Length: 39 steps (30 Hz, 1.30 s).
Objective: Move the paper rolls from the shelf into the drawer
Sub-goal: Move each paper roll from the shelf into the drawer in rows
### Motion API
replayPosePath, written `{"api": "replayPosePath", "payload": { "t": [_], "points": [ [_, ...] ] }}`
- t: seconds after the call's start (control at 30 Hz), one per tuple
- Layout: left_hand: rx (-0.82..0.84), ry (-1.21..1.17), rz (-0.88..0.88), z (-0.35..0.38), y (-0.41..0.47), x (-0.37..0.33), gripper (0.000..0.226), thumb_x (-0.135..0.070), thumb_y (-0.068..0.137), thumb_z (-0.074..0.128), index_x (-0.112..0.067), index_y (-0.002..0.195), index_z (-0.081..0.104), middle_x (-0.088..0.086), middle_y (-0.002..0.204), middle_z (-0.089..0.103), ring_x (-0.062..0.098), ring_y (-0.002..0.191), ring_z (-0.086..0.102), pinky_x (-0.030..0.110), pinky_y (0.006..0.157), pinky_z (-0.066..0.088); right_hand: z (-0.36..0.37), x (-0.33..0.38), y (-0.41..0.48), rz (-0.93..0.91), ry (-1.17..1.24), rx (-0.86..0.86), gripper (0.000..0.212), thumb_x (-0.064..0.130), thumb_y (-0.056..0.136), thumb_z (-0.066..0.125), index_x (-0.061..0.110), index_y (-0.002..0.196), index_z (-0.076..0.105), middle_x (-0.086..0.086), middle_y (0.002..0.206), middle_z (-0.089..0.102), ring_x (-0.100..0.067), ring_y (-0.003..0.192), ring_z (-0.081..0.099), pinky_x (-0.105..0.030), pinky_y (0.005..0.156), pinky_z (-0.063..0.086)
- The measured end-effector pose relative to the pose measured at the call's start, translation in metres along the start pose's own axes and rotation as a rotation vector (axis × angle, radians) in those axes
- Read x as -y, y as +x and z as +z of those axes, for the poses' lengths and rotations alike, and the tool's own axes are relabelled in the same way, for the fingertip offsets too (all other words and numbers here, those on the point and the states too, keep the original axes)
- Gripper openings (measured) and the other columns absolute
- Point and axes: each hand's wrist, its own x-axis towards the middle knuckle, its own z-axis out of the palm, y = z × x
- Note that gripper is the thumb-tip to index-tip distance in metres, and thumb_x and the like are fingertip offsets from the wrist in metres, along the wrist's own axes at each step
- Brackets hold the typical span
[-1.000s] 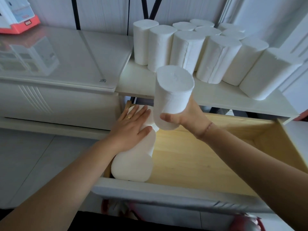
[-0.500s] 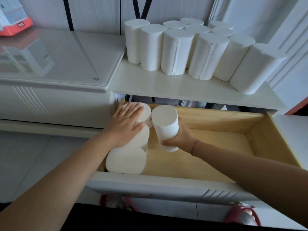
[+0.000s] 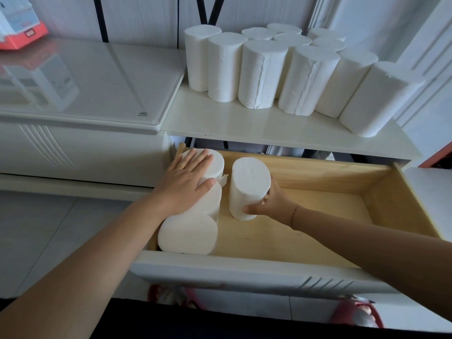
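R hand point(image 3: 271, 204) grips held roll point(image 3: 249, 187) low on its side; roll upright in drawer point(image 3: 381, 199), left of centre. L hand point(image 3: 186, 184) flat, fingers straight, on stored rolls point(image 3: 188, 234) at left wall. Advise: seat roll snug beside that row, base flat, before release.

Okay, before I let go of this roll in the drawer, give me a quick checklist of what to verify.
1. Grip: right hand holds the held roll low on its side: ok.
2. Held roll's base resting on the drawer floor: cannot tell.
3. Left hand flat on the left row of rolls, steadying it: ok.
4. Bare drawer floor to the right for more rolls: ok.
5. Shelf emptied: not ok, many shelf rolls stand there.
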Motion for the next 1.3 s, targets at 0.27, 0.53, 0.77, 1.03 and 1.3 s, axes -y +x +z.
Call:
{"api": "replayPosePath", "payload": {
  "t": [0.27, 0.53, 0.77, 1.03, 1.3],
  "points": [
    [0.144, 0.038, -0.046, -0.01, 0.007, -0.002, 0.063, -0.051, 0.097, 0.012, -0.026, 0.148, -0.014, -0.009, 0.155, -0.023, 0.009, 0.14, -0.024, 0.031, 0.112, -0.017, -0.048, 0.054, 0.009, 0.041, 0.099, 0.138, 0.094, 0.031, 0.07, 0.083, 0.025, 0.145, 0.027, 0.003, 0.132, 0.054, -0.018, 0.126, 0.05, -0.038, 0.107, 0.041],
    [0.136, -0.045, 0.017, -0.01, 0.024, -0.03, 0.063, -0.055, 0.097, 0.017, -0.026, 0.15, -0.003, -0.01, 0.157, -0.014, 0.005, 0.142, -0.017, 0.031, 0.114, -0.011, -0.034, 0.07, 0.025, -0.012, -0.345, 0.147, 0.05, 0.04, 0.09, 0.063, 0.025, 0.135, 0.046, 0.0, 0.127, 0.054, -0.019, 0.109, 0.054, -0.03, 0.086, 0.048],
    [0.07, 0.02, 0.009, 0.003, 0.021, -0.03, 0.067, -0.059, 0.093, 0.008, -0.027, 0.148, -0.013, -0.011, 0.154, -0.022, 0.005, 0.14, -0.024, 0.031, 0.114, -0.015, -0.039, 0.064, 0.013, 0.272, -0.328, 0.074, 0.049, 0.055, 0.089, 0.054, 0.021, 0.121, 0.04, -0.002, 0.107, 0.058, -0.026, 0.09, 0.067, -0.04, 0.06, 0.061],
    [0.051, -0.007, -0.008, 0.003, 0.019, -0.034, 0.08, -0.07, 0.079, -0.005, -0.028, 0.148, -0.012, -0.013, 0.154, -0.021, 0.003, 0.139, -0.024, 0.031, 0.115, -0.014, -0.033, 0.058, -0.001, 0.621, -0.01, 0.069, 0.075, 0.066, 0.09, 0.04, 0.011, 0.14, 0.033, -0.029, 0.095, 0.063, -0.036, 0.063, 0.072, -0.04, 0.059, 0.062],
    [0.028, -0.014, 0.031, 0.003, 0.018, -0.034, 0.076, -0.068, 0.084, 0.0, -0.029, 0.148, -0.011, -0.012, 0.155, -0.019, 0.002, 0.139, -0.022, 0.027, 0.113, -0.016, -0.02, 0.048, -0.003, 0.589, 0.599, 0.09, 0.074, 0.038, 0.085, 0.069, 0.011, 0.145, 0.035, -0.015, 0.152, 0.028, -0.04, 0.136, 0.036, -0.049, 0.092, 0.054]
  ]
}}
